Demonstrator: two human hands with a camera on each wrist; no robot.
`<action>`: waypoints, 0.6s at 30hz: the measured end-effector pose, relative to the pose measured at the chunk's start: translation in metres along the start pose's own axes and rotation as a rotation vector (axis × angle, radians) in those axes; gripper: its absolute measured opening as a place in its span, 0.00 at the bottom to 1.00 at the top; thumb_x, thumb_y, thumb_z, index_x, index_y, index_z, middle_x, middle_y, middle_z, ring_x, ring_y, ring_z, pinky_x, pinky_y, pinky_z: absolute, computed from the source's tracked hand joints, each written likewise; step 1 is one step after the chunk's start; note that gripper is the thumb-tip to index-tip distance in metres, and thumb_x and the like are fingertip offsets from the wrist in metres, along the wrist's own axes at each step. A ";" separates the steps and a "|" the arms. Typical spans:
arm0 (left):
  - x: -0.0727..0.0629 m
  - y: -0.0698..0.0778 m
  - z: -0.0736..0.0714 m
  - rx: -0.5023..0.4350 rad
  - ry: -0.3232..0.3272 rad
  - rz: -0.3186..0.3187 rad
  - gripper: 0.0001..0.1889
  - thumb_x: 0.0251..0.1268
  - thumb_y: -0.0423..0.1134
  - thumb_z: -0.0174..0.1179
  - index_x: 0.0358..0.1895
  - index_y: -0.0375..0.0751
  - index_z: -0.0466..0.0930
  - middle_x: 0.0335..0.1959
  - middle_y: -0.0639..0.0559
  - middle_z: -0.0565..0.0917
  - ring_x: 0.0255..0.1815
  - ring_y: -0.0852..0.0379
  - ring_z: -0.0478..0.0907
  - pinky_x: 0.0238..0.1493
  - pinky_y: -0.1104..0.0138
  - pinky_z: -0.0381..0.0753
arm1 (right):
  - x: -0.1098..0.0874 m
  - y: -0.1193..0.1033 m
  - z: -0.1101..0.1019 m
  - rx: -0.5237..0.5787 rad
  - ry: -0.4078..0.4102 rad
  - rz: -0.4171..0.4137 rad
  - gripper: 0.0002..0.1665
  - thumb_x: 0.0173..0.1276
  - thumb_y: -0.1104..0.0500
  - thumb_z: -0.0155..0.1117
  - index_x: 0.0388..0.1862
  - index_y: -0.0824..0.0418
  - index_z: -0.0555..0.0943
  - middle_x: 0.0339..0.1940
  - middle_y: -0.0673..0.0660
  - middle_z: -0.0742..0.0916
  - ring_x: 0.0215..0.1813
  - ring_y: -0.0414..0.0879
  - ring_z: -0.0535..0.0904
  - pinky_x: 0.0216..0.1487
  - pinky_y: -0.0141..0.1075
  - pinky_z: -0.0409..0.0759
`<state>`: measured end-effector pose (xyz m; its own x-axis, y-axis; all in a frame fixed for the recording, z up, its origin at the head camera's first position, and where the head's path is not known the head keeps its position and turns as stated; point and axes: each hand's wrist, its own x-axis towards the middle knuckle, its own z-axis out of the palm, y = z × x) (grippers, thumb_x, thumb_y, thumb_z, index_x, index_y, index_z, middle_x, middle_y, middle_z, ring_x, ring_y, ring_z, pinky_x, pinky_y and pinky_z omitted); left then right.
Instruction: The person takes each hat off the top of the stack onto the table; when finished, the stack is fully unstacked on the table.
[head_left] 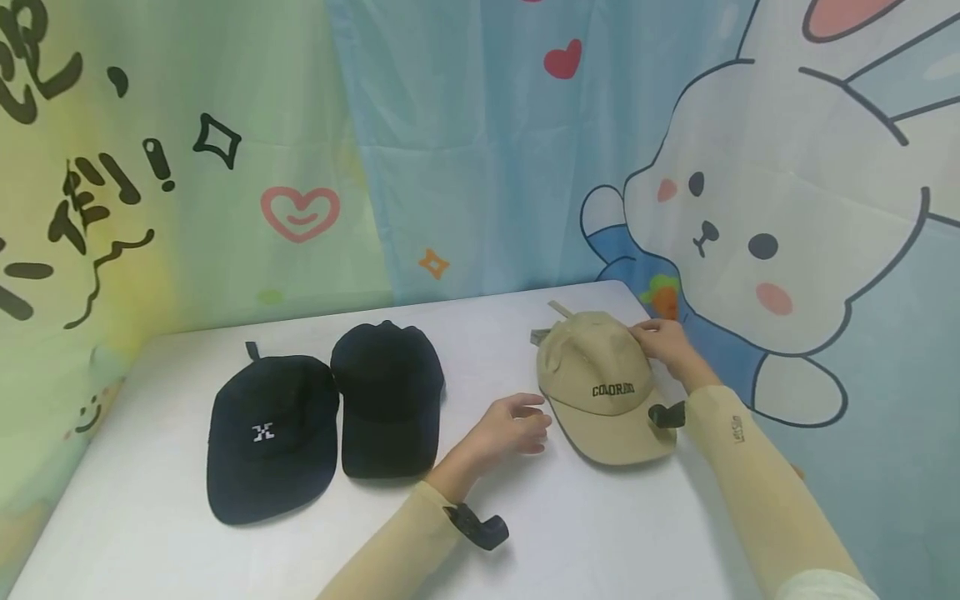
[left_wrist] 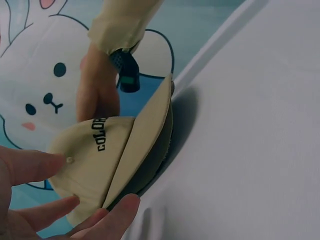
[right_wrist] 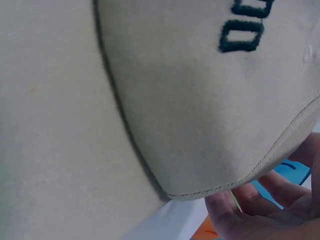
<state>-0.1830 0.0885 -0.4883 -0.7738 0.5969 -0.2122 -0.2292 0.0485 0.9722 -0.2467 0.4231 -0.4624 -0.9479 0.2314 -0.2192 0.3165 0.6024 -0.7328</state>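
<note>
A beige baseball cap (head_left: 596,367) with dark "COLORADO" lettering sits at the right of the white table, crown up and its brim toward the front. My right hand (head_left: 667,346) is at the cap's far right side, with fingertips touching the crown's lower edge. In the right wrist view, these fingers (right_wrist: 250,200) are loosely bent along the stitched rim, partly hidden behind it. To the left of the cap is my left hand (head_left: 510,429), fingers spread and slightly bent, near the join of crown and brim. It holds nothing.
Two dark caps lie side by side at the left: one with a white emblem (head_left: 273,433), the other plain black (head_left: 390,400). The white table (head_left: 600,533) ends against a printed curtain (head_left: 480,167) behind and to the right. A dark wrist camera (head_left: 480,529) is on my left wrist.
</note>
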 end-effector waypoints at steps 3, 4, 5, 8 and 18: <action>0.002 -0.002 0.003 -0.004 -0.014 -0.005 0.29 0.68 0.37 0.60 0.69 0.30 0.67 0.56 0.37 0.79 0.55 0.40 0.80 0.48 0.57 0.85 | 0.000 0.001 0.000 -0.004 -0.020 0.019 0.40 0.76 0.42 0.50 0.69 0.75 0.65 0.68 0.75 0.70 0.67 0.69 0.67 0.66 0.58 0.70; 0.003 -0.003 0.004 -0.005 -0.019 -0.008 0.29 0.68 0.37 0.60 0.69 0.30 0.66 0.56 0.37 0.79 0.55 0.40 0.80 0.48 0.57 0.85 | 0.000 0.001 0.000 -0.002 -0.028 0.025 0.42 0.76 0.41 0.50 0.70 0.76 0.64 0.68 0.75 0.69 0.67 0.69 0.68 0.66 0.57 0.70; 0.003 -0.003 0.005 -0.007 -0.022 -0.014 0.29 0.68 0.37 0.60 0.69 0.30 0.66 0.56 0.37 0.79 0.55 0.40 0.80 0.48 0.57 0.85 | -0.001 0.002 0.000 0.004 -0.038 0.028 0.43 0.76 0.40 0.50 0.70 0.76 0.63 0.68 0.75 0.69 0.67 0.69 0.68 0.66 0.56 0.71; 0.005 -0.005 0.007 -0.020 -0.038 -0.032 0.29 0.70 0.39 0.59 0.70 0.31 0.65 0.56 0.37 0.79 0.56 0.40 0.79 0.49 0.57 0.85 | -0.003 0.004 0.000 0.037 -0.065 0.028 0.47 0.75 0.38 0.51 0.71 0.76 0.61 0.68 0.75 0.69 0.67 0.69 0.68 0.66 0.55 0.71; 0.011 -0.012 0.016 -0.081 -0.083 -0.075 0.28 0.70 0.39 0.59 0.69 0.30 0.65 0.55 0.37 0.80 0.54 0.40 0.81 0.49 0.57 0.84 | -0.003 0.010 0.001 0.068 -0.069 0.038 0.51 0.73 0.35 0.53 0.72 0.78 0.59 0.68 0.76 0.68 0.68 0.68 0.67 0.67 0.55 0.70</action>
<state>-0.1793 0.1078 -0.5004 -0.7020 0.6585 -0.2714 -0.3337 0.0325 0.9421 -0.2405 0.4280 -0.4696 -0.9363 0.1981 -0.2901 0.3513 0.5401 -0.7648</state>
